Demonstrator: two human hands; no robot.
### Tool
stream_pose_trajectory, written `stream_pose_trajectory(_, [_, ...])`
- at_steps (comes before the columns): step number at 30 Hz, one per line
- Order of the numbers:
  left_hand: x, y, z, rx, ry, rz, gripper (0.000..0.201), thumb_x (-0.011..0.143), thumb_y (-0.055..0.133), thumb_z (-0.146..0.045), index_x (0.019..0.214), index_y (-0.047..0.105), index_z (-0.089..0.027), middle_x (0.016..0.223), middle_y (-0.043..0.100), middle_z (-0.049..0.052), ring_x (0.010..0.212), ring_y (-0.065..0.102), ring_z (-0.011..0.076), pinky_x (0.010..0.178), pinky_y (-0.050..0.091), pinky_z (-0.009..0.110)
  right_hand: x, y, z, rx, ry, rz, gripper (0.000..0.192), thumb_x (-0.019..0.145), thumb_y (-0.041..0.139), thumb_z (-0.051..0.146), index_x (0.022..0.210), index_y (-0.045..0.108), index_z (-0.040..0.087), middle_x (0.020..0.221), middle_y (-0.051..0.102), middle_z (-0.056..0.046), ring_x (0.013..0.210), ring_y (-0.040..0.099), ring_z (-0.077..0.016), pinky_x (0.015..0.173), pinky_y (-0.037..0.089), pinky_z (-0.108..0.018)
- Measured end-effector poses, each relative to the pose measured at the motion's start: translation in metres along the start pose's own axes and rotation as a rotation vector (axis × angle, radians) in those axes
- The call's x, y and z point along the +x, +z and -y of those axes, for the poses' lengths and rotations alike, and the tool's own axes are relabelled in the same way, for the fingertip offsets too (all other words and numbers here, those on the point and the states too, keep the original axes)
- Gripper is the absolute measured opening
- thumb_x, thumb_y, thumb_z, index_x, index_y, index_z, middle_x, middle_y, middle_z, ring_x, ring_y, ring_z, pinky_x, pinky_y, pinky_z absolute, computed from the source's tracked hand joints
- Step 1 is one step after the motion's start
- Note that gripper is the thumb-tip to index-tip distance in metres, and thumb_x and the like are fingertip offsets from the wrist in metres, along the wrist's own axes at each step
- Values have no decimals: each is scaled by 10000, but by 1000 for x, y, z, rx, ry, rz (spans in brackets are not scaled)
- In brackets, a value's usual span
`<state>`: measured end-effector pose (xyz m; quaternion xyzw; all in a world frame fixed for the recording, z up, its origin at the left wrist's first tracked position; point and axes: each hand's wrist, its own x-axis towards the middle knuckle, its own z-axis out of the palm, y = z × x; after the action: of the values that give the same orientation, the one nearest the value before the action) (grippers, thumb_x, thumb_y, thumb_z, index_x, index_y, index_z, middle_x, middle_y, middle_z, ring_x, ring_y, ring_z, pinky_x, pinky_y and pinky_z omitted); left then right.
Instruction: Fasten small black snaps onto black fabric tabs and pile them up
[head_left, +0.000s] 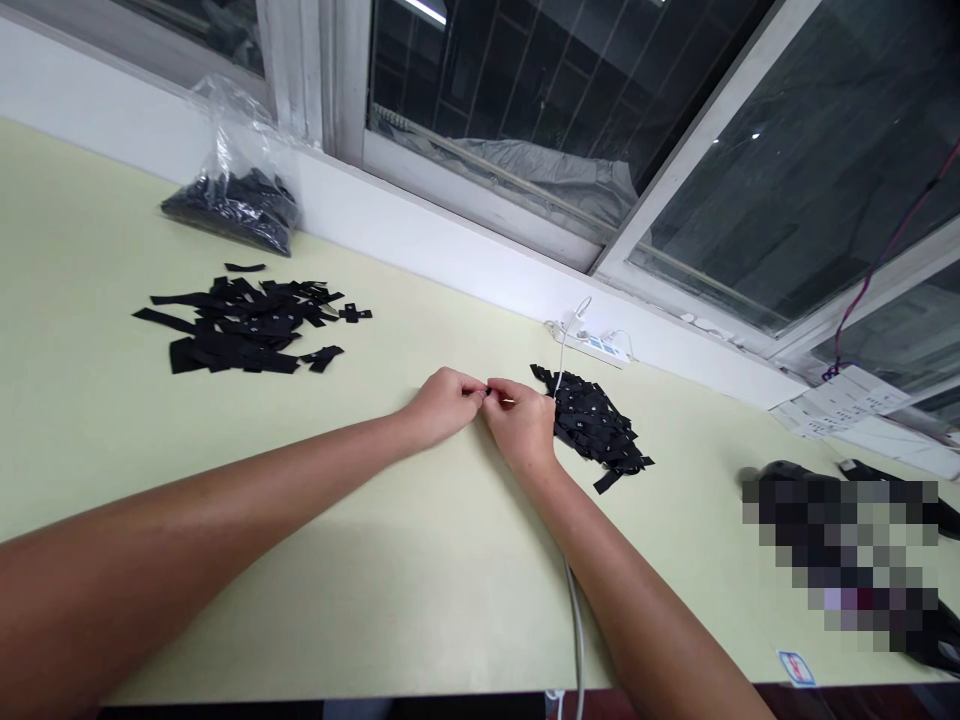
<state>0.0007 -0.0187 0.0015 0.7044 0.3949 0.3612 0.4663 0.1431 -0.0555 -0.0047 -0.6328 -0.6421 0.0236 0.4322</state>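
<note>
Over the middle of the pale table [360, 560], my left hand [448, 405] and my right hand [523, 420] meet at their fingertips. Both are closed in a pinch around a small black strip [487, 392], mostly covered by the fingers. Just right of my right hand lies a heap of black fabric strips [596, 415] with small white marks. Farther left is a looser pile of black fabric strips [251, 325], flat and overlapping, some also with small white marks.
A clear plastic bag [232, 190] of black pieces leans by the wall at the back left. A white power strip [596, 345] sits by the wall; a white cable [576, 620] runs beneath my right arm. Blurred dark objects [825, 540] lie at right, near a small label [796, 668].
</note>
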Motion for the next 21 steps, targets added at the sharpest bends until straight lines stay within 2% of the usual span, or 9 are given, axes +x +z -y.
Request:
stream_pose_trajectory(4, [3, -3, 0, 14, -16, 16, 219, 792, 526, -284, 641, 641, -175, 550, 471, -27, 529, 393, 122, 515, 278, 268, 1, -2, -4, 21, -80, 42, 245, 812, 566, 182, 975, 747, 203, 960, 762, -44, 787, 715, -173, 777, 577, -288])
stream_pose_trajectory(10, [1, -4, -4, -46, -41, 1, 233, 801, 577, -334, 780, 734, -163, 624, 593, -3, 607, 499, 134, 587, 374, 267, 3, -6, -5, 36, -145, 86, 214, 861, 528, 214, 979, 705, 190, 967, 732, -59, 789, 680, -155, 751, 566, -264])
stream_pose_trajectory(14, [0, -5, -7, -86, -68, -13, 230, 803, 602, -338, 810, 736, -151, 601, 583, -6, 594, 503, 129, 583, 389, 262, 4, -8, -5, 70, -164, 89, 188, 845, 533, 211, 965, 673, 175, 931, 714, -62, 754, 659, -151, 724, 550, -265])
stream_pose_trajectory(18, [-1, -5, -10, -112, -125, -25, 221, 806, 625, -342, 842, 726, -149, 563, 554, -16, 553, 490, 122, 568, 390, 262, 5, -9, -9, 127, -61, 71, 184, 827, 519, 203, 967, 636, 177, 904, 695, -60, 745, 652, -159, 706, 536, -280])
stream_pose_trajectory(21, [-1, -6, -9, -102, -113, -26, 220, 800, 644, -358, 842, 718, -155, 561, 552, -19, 546, 484, 119, 567, 386, 265, 7, -9, -13, 281, 83, 131, 187, 844, 524, 267, 988, 612, 187, 871, 675, -45, 684, 644, -154, 644, 535, -282])
